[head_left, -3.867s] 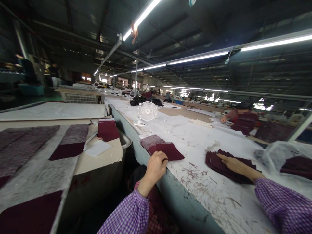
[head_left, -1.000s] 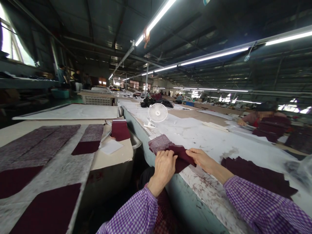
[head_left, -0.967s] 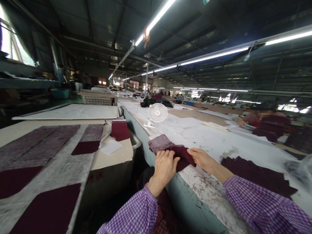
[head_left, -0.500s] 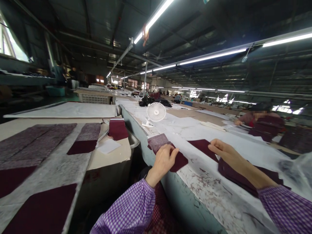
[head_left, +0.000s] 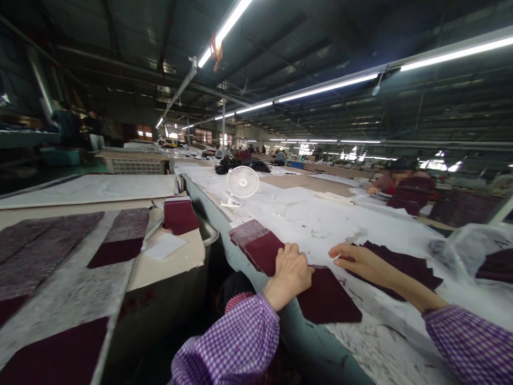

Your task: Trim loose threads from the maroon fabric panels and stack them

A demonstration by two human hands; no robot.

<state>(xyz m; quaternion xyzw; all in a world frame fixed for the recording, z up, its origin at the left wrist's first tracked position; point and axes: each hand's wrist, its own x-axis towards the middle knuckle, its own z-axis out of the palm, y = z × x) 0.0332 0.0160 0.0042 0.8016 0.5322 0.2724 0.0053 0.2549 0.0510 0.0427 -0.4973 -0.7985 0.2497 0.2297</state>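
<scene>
My left hand [head_left: 289, 274] is closed at the table edge, its fingers curled down on maroon fabric. Against its thumb side lies a flat maroon fabric piece [head_left: 331, 299] with cut corners, partly over the edge. On the other side, a maroon piece [head_left: 262, 251] and a mottled mauve-grey piece [head_left: 247, 231] lie overlapped in a small stack. My right hand [head_left: 358, 263] hovers with thumb and fingers apart, nothing between them. Behind its wrist is a fanned pile of dark maroon pieces [head_left: 404, 267], partly hidden by the forearm.
A white fan [head_left: 242, 182] stands farther up the long paper-covered table [head_left: 296, 219]. To the left, another surface bears mottled and maroon panels [head_left: 116, 251] and a maroon bundle [head_left: 179, 216]. Clear plastic [head_left: 460, 243] lies at right. A co-worker [head_left: 401, 182] sits across the table.
A maroon piece now lies flat nearer me, beside my left hand, which has moved right and down. My right hand has come away from the maroon piece it was touching. The view has turned slightly right.
</scene>
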